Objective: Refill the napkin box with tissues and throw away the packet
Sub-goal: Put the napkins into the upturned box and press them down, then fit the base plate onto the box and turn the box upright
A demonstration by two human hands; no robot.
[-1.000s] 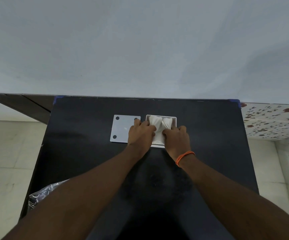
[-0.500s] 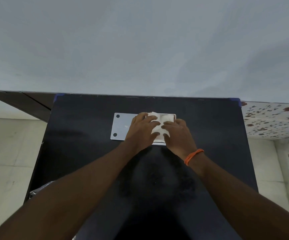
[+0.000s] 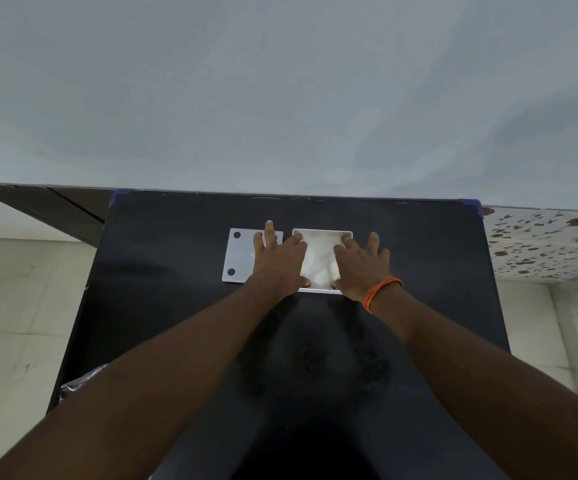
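A white square napkin box point(image 3: 325, 232) sits on the black table point(image 3: 176, 289) near its far edge. White tissues point(image 3: 318, 263) lie flat inside it. My left hand point(image 3: 279, 263) rests over the box's left side, fingers spread, fingertips on the tissues. My right hand point(image 3: 362, 268), with an orange band at the wrist, presses flat on the right side of the tissues. Neither hand grips anything. The box's white lid point(image 3: 237, 254), with dark round feet, lies flat just left of the box, partly under my left hand.
A crumpled shiny plastic packet point(image 3: 79, 379) shows at the table's left edge, mostly hidden by my left forearm. A pale wall rises behind the table. Tiled floor lies on both sides, with patterned tiles at the right.
The bunched tissues that both hands were gripping have been pushed down flat into the box. My fingers have spread out and my hands have moved apart.
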